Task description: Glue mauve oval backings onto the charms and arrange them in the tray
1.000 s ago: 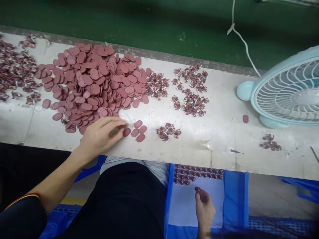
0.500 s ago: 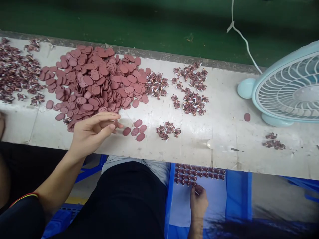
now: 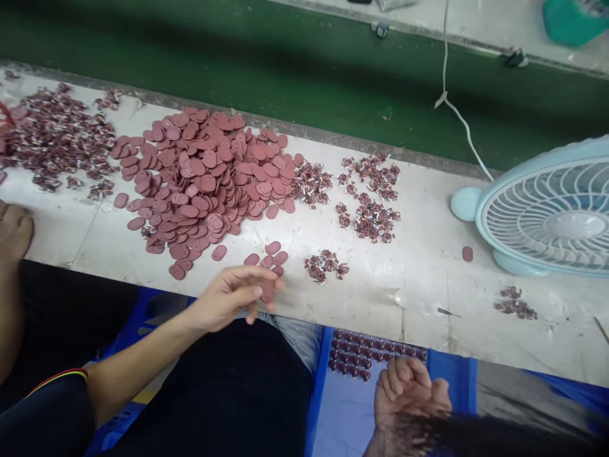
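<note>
My left hand (image 3: 238, 297) is over the table's front edge, thumb and fingers closed on a flat reddish-brown oval piece (image 3: 268, 292). Just beyond it lie several similar loose ovals (image 3: 273, 249), with a large pile of ovals (image 3: 204, 171) farther back. My right hand (image 3: 406, 387) is raised over the blue tray (image 3: 451, 371), palm turned up, fingers loosely curled and thumb apart, with nothing visible in it. Rows of small dark-red pieces (image 3: 352, 355) stand on the white sheet in that tray, partly hidden by this hand.
Clusters of small brown-and-white pieces (image 3: 375, 216) lie mid-table; a bigger heap (image 3: 61, 136) is at left. A light-blue fan (image 3: 547, 216) stands at right, near a dark-tipped tool (image 3: 447, 311). Another person's hand (image 3: 14, 231) rests at the left edge.
My left hand has moved right and toward me, now with an oval piece in its fingers. My right hand has lifted off the rows in the tray and moved right. The view has tilted upward.
</note>
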Motion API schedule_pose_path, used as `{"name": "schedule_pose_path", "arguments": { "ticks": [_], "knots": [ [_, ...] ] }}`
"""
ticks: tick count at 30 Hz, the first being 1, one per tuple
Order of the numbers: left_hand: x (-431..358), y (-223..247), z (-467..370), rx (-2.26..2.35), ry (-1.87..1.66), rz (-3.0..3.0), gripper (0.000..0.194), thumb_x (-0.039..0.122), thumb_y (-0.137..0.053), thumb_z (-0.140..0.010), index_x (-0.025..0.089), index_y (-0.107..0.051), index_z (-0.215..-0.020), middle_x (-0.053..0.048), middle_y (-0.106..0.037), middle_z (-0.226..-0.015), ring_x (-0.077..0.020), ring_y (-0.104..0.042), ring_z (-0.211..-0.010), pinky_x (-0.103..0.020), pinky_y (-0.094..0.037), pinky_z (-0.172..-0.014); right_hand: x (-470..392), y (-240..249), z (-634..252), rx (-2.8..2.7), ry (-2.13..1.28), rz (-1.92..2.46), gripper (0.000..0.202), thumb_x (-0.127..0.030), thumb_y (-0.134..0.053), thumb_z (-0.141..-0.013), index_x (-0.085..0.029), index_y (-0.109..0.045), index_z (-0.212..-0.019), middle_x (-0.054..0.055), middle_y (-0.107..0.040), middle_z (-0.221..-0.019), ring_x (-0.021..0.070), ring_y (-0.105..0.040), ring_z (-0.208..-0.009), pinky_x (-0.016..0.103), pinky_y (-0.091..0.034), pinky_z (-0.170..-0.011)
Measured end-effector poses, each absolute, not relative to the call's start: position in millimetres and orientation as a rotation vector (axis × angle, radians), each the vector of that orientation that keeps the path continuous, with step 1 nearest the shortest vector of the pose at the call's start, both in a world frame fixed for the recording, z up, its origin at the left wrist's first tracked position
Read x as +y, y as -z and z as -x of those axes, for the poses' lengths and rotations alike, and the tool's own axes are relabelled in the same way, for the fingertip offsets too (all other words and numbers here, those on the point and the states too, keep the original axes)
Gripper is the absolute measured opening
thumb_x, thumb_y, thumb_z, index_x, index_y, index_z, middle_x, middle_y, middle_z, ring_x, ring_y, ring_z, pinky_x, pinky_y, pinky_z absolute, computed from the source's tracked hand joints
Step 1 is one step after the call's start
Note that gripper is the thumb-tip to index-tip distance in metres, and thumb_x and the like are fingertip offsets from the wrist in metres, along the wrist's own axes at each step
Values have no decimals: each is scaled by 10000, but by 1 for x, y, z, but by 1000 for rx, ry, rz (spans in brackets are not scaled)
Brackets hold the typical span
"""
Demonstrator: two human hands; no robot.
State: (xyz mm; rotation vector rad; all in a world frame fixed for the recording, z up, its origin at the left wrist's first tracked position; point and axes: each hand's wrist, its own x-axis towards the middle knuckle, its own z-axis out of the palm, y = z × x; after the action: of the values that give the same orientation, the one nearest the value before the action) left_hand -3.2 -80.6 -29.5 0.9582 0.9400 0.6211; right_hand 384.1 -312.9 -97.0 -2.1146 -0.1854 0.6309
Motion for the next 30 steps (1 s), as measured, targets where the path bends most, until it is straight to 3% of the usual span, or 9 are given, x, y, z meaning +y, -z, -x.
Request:
{"name": "schedule_pose_path", "arguments": {
  "ticks": [4, 8, 10, 14, 16, 20, 24, 28, 30],
  "knots": [
    [-107, 37, -43, 657, -612, -515, 437, 583, -1078, -1000, 231, -934, -1215, -164, -976, -1348, -248, -967, -922, -203, -655, -569, -253, 63, -384, -214, -757, 1979, 501, -727, -939, -683, -351, -812, -990, -2, -671, -842, 275, -667, -606, 473, -539, -458],
    [-116, 43, -65, 552, -611, -320, 377, 517, -1136, -953, 247, -955, -1144, -164, -980, -1276, -274, -997, -1016, -193, -682, -660, -192, 33, -369, -174, -1004, 1745, 504, -722, -941, -674, -365, -851, -1019, -14, -594, -854, 243, -570, -606, 446, -478, -433],
    [-117, 48, -69, 542, -613, -275, 404, 541, -1172, -896, 291, -981, -1150, -139, -983, -1231, -288, -1003, -1029, -218, -703, -692, -172, 22, -358, -189, -1062, 1672, 508, -779, -920, -712, -371, -855, -1007, -40, -511, -835, 210, -454, -582, 421, -409, -414],
    [-118, 54, -73, 548, -612, -260, 476, 616, -1181, -849, 322, -1003, -1179, -131, -982, -1225, -288, -995, -999, -258, -705, -699, -165, 18, -348, -128, -1218, 1503, 571, -967, -748, -919, -410, -849, -991, -89, -328, -800, 171, -181, -580, 331, -206, -431],
    [-118, 54, -75, 560, -594, -273, 479, 643, -1146, -890, 294, -997, -1182, -152, -975, -1220, -278, -977, -926, -258, -671, -645, -175, 28, -348, -55, -1310, 1431, 575, -1001, -749, -927, -445, -869, -1014, -81, -349, -761, 168, -229, -550, 306, -233, -446],
    [-116, 50, -80, 574, -546, -268, 501, 691, -1133, -901, 292, -981, -1163, -134, -946, -1093, -218, -887, -719, -222, -565, -505, -198, 52, -341, -180, -1300, 1350, 596, -972, -898, -726, -443, -879, -1000, -86, -448, -639, 165, -324, -380, 330, -264, -338],
    [-115, 47, -84, 563, -540, -277, 484, 714, -1128, -911, 320, -971, -1144, -104, -928, -1015, -213, -878, -728, -229, -588, -528, -201, 37, -314, -226, -1372, 1370, 579, -957, -903, -836, -445, -891, -1106, -47, -666, -746, 197, -534, -452, 367, -448, -411],
    [-114, 43, -82, 540, -562, -289, 541, 673, -1203, -822, 316, -1019, -1185, -131, -967, -1218, -175, -898, -809, -246, -687, -690, -190, 2, -287, -93, -1363, 1384, 609, -927, -1071, -698, -495, -902, -1092, -50, -749, -828, 212, -643, -581, 363, -510, -478],
    [-114, 41, -79, 536, -544, -291, 591, 583, -1261, -736, 346, -1036, -1227, -122, -964, -1394, -159, -915, -857, -234, -696, -733, -187, -8, -283, -124, -1371, 1358, 588, -936, -1065, -714, -535, -887, -1105, -69, -734, -802, 213, -650, -575, 362, -518, -488]
  ]
}}
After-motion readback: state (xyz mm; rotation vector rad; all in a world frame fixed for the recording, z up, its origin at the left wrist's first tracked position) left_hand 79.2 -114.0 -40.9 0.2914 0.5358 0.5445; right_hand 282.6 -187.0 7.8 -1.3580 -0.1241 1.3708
